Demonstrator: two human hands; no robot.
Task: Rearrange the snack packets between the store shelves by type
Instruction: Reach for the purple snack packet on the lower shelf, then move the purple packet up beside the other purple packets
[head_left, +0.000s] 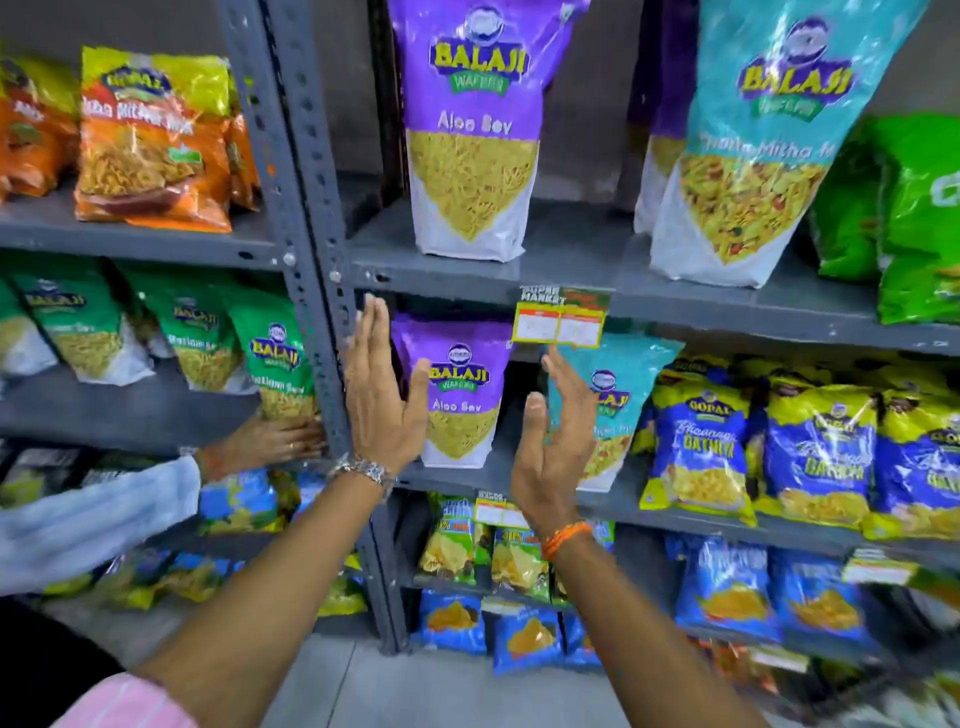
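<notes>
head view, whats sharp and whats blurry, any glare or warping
Head view: the purple Aloo Sev packet between the open hands, left hand and right hand, reads fairly sharp; the bottom-shelf blue packets and the frame edges smear with blur; glare streaks the large teal packet up top; the wide lens bends the shelf upright.

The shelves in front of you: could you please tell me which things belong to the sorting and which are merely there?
Job:
purple Aloo Sev packet
teal packet
left hand, open
right hand, open

Merely there:
price tag
another person's hand
</notes>
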